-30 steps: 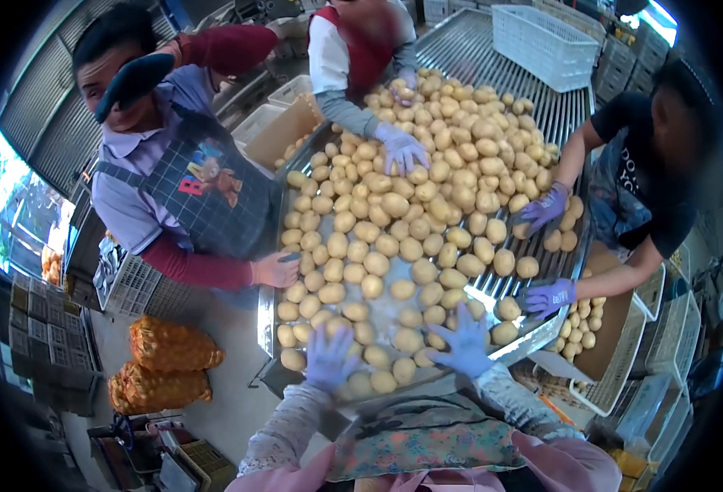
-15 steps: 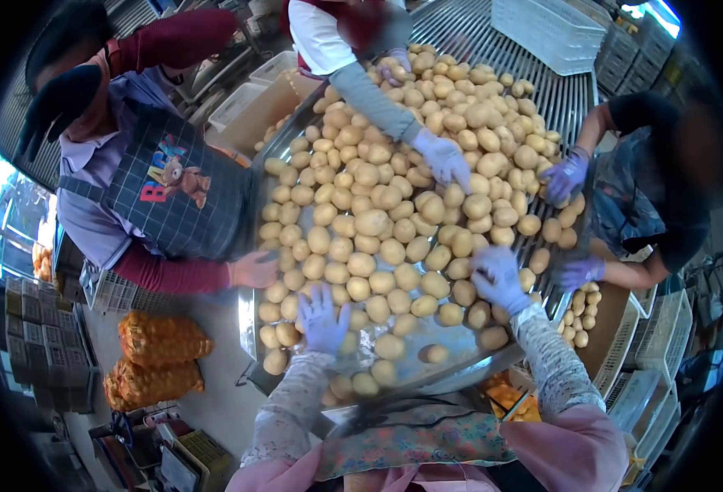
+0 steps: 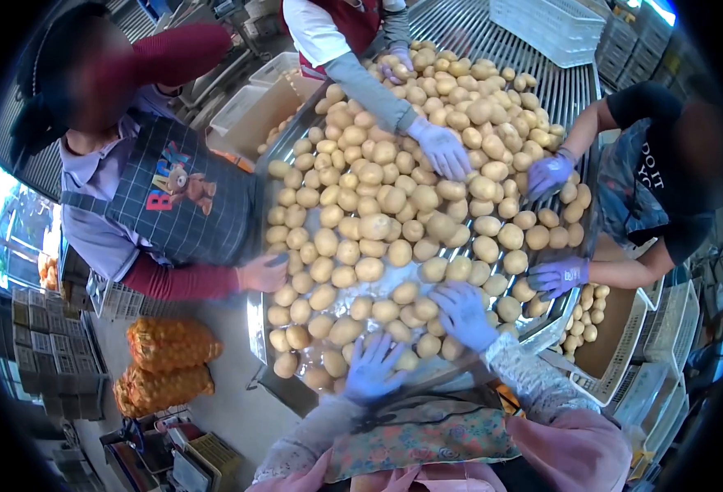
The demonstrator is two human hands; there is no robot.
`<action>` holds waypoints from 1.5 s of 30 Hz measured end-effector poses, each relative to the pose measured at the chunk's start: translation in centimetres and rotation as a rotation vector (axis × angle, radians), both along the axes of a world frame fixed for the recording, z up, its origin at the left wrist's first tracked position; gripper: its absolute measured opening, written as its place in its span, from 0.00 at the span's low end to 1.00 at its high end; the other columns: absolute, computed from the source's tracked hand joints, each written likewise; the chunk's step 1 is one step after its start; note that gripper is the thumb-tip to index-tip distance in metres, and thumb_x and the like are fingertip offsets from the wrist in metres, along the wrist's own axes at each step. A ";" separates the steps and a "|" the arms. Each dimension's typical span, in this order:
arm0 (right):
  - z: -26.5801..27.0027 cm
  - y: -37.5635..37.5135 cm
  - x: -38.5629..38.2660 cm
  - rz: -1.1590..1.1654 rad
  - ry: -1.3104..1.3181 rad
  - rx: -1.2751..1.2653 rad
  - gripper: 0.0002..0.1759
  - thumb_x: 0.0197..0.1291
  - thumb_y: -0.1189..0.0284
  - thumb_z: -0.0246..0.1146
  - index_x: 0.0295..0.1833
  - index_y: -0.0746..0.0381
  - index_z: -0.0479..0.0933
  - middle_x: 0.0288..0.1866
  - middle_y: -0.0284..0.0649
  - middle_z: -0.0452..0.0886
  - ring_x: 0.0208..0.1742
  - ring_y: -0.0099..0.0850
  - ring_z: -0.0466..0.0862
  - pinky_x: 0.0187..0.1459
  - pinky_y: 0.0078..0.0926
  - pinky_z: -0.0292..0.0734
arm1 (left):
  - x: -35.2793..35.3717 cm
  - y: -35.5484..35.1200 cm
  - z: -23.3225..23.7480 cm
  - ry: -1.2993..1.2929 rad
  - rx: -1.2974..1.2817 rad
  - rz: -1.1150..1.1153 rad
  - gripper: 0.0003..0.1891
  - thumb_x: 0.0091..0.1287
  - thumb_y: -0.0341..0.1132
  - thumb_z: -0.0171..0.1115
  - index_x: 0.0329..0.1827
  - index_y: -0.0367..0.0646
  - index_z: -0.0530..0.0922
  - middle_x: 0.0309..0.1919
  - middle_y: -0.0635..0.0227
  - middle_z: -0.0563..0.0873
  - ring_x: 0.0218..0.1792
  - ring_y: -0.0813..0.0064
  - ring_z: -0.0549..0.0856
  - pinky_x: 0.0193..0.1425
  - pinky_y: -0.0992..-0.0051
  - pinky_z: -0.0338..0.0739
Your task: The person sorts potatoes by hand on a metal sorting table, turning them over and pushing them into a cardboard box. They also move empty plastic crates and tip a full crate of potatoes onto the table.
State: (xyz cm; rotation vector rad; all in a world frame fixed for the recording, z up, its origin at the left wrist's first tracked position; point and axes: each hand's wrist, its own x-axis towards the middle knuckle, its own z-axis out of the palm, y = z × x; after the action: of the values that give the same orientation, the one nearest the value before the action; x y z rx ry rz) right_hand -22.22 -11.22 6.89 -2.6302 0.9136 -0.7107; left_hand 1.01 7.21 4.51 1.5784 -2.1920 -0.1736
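Pale brown potatoes lie heaped across a metal sorting table. My left hand, in a purple glove, rests near the table's front edge with its fingers spread over a few potatoes. To the right, my right hand, gloved alike, reaches in with its fingers stretched out and touches potatoes at their tips. Neither hand is closed around a potato. The palms are hidden from above.
Gloved hands of other people work at the far and right sides. A bare hand rests at the left edge. White crates stand behind, and crates with potatoes at right. Filled mesh sacks lie on the floor at left.
My left hand has moved right and toward me. My right hand has come left and nearer to me, with potatoes shifted along the front. Around the table, co-workers' hands have moved slightly.
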 end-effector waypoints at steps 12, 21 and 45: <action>-0.4 1.9 -3.6 -0.114 -0.013 0.226 0.20 0.59 0.65 0.68 0.58 0.56 0.83 0.59 0.39 0.85 0.58 0.46 0.83 0.61 0.48 0.77 | -1.0 -1.6 -1.6 -0.043 0.198 0.354 0.40 0.70 0.58 0.62 0.82 0.49 0.66 0.81 0.39 0.60 0.78 0.31 0.61 0.79 0.35 0.52; -0.6 -18.3 -2.2 -0.549 0.368 0.029 0.30 0.60 0.54 0.67 0.66 0.53 0.76 0.52 0.47 0.82 0.55 0.49 0.84 0.52 0.51 0.77 | -1.2 -1.1 -2.8 -0.016 0.145 0.364 0.40 0.69 0.58 0.63 0.82 0.49 0.66 0.79 0.40 0.63 0.77 0.32 0.63 0.79 0.34 0.52; 0.8 -4.4 -4.6 -0.341 -1.140 0.801 0.32 0.60 0.73 0.69 0.71 0.57 0.71 0.68 0.42 0.76 0.68 0.38 0.78 0.68 0.34 0.77 | 7.3 -15.8 -1.3 0.024 -0.067 0.449 0.29 0.72 0.50 0.61 0.70 0.40 0.76 0.67 0.47 0.79 0.68 0.45 0.77 0.79 0.46 0.61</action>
State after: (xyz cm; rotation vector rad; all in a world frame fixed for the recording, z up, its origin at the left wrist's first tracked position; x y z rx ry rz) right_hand -26.77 -15.64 7.66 -1.0781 0.9408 -1.3293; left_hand 8.29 -8.58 3.19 1.9656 -1.7490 0.0179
